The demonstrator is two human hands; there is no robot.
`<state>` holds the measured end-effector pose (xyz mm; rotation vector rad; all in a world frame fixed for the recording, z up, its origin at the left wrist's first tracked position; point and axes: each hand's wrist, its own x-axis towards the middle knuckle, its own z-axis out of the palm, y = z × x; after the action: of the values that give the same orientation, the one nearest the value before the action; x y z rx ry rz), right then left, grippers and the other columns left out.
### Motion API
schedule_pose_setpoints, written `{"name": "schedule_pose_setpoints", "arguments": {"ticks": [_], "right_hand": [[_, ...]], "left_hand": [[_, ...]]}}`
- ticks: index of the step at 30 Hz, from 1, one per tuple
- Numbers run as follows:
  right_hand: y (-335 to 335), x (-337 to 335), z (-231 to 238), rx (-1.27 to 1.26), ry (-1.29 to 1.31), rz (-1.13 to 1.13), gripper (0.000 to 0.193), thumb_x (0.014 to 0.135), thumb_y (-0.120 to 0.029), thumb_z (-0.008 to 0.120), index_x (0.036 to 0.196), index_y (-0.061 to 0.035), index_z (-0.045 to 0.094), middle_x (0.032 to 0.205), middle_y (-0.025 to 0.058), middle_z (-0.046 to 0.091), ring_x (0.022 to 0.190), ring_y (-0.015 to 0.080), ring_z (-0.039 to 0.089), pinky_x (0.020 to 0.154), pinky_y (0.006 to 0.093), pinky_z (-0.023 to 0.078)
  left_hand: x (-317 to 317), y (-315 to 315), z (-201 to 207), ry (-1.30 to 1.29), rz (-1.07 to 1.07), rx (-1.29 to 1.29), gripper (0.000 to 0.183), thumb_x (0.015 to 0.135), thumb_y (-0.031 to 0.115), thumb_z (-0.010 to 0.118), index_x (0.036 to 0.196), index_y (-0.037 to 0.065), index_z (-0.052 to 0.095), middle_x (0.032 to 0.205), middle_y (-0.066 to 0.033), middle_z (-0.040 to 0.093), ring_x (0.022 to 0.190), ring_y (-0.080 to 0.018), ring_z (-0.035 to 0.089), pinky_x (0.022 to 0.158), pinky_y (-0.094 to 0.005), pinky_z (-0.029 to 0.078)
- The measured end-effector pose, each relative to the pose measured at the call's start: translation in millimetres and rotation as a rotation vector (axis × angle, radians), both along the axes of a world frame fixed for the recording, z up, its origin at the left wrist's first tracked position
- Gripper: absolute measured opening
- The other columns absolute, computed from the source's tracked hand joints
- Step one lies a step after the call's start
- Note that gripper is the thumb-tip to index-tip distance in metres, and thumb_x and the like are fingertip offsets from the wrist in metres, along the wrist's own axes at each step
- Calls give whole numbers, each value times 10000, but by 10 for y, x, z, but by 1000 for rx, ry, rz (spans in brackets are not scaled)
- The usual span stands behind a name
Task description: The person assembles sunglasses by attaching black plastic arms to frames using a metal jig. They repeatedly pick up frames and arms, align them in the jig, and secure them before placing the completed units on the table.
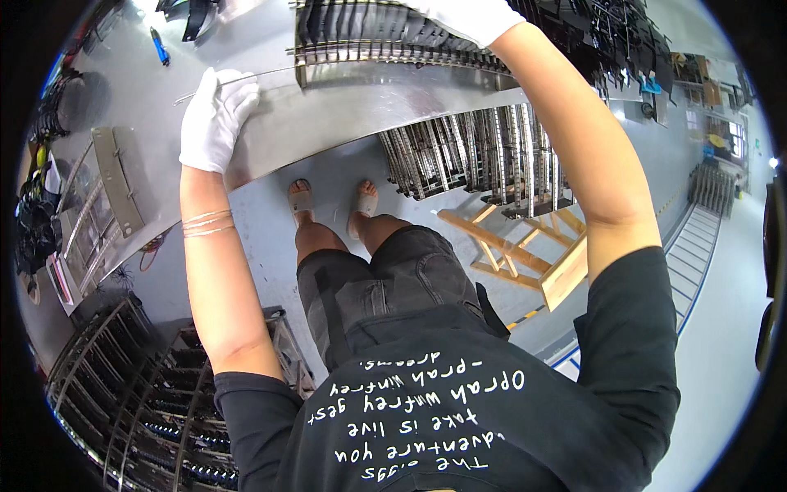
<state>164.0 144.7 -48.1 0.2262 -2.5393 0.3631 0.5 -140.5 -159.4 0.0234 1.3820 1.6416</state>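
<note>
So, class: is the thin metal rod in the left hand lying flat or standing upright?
Flat: the rod runs sideways across the steel table, left hand pinching it.

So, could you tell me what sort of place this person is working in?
Most likely a factory or assembly workshop. White-gloved hands, left hand and right hand, work at a long metal workbench holding a rack of slotted dark parts. More loaded metal racks stand on the painted floor beside a wooden frame.

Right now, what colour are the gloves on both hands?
White, on the left hand and right hand; head view.
</note>
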Motion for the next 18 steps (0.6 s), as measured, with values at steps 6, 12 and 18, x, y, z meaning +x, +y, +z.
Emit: {"name": "schedule_pose_setpoints", "arguments": {"ticks": [6, 12, 18], "right_hand": [[216, 84, 49, -17, 1, 93, 480, 947, -329, 683, 1323, -34, 640, 1276, 197, 677, 1197, 380, 626, 1079, 485, 468], [380, 483, 102, -81, -106, -81, 458, 940, -345, 675, 1322, -93, 654, 1219, 206, 691, 1147, 394, 645, 1025, 470, 504], [610, 694, 321, -11, -8, -34, 507, 874, -435, 740, 1236, -81, 711, 1173, 179, 724, 1108, 376, 671, 1001, 468, 521]], "left_hand": [[133, 114, 84, 27, -309, -185, 563, 1081, 544, 501, 1031, 5, 656, 823, -135, 710, 550, -157, 608, 520, -252, 511], [159, 152, -159, 196, -104, -113, 421, 1098, 495, 494, 954, 114, 598, 767, 26, 600, 531, -57, 493, 390, -203, 309], [88, 107, -42, -62, 5, 3, 386, 1111, 432, 477, 996, 103, 643, 748, -30, 623, 535, -108, 521, 455, -241, 405]]}}
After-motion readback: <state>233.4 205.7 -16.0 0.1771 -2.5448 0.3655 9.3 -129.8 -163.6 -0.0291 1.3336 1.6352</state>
